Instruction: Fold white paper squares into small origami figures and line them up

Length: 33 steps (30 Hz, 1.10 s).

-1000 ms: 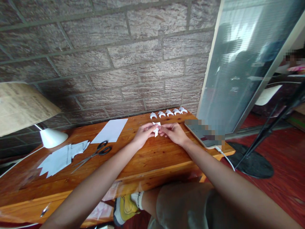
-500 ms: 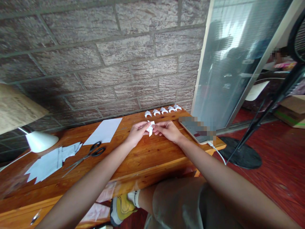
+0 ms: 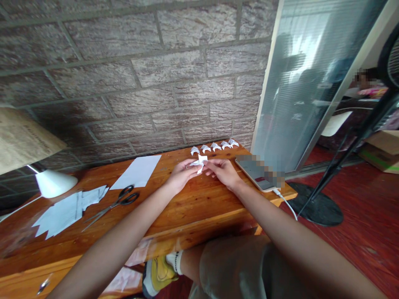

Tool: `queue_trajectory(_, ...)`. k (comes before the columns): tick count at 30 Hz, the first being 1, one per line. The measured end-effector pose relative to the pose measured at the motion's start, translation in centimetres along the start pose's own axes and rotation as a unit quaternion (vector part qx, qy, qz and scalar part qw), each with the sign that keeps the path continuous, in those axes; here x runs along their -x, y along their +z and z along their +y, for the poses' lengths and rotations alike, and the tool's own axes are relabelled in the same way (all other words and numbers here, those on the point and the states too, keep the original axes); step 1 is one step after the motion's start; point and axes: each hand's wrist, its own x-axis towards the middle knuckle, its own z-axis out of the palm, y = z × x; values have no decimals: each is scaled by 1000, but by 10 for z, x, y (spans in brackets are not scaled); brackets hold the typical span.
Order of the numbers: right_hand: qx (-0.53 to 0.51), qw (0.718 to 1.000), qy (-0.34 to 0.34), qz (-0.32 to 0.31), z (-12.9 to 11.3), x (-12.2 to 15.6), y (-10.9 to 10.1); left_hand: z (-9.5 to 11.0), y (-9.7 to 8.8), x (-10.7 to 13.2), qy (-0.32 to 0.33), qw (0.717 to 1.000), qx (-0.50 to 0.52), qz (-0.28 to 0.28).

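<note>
A small folded white paper piece [image 3: 202, 162] is held between both hands above the wooden table [image 3: 187, 207]. My left hand [image 3: 181, 174] pinches its left side between thumb and fingers. On the other side, my right hand [image 3: 223, 171] grips the paper's right edge with thumb and forefinger. The finer folds are too small to make out. Just beyond the hands, several folded paper figures [image 3: 215, 147] stand in a row near the wall.
Left of my hands lie a white paper sheet [image 3: 137, 171], black-handled scissors [image 3: 115, 203] and cut paper pieces [image 3: 62, 211]. A lamp [image 3: 52, 182] stands at far left. A tablet-like device [image 3: 255, 174] with a white cable lies at right. A fan stand [image 3: 318, 203] is on the floor.
The folded paper has turned in my fingers, and more of its upper flap shows. My left thumb has shifted lower on it. The view has tilted slightly.
</note>
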Motion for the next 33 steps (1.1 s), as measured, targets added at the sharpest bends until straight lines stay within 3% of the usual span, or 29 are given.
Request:
queue_trajectory(6, 27, 998, 48, -5, 9, -1, 0, -4, -18, -8, 68, 992, -64, 86)
queue_trajectory(9, 78, 995, 52, -18, 14, -1, 1, -1, -44, -24, 143, 956, -204, 154)
queue_trajectory(12, 127, 991, 27, -40, 17, 0, 1, 6, -72, -49, 190, 863, -429, 189)
queue_trajectory(14, 149, 988, 9, -49, 18, 1, 1, 10, -86, -66, 183, 762, -597, 173)
queue_trajectory(16, 166, 984, -3, -57, 18, 2, 0, 10, -94, -79, 174, 673, -702, 158)
queue_trajectory(22, 228, 970, -32, -83, 19, 4, -2, 1, -102, -91, 181, 661, -723, 84)
queue_trajectory(26, 266, 957, -45, -103, 17, 4, -2, 1, -109, -86, 193, 690, -696, 33)
queue_trajectory(33, 322, 938, -78, -100, 11, 6, 0, -1, -101, -87, 164, 719, -673, 59)
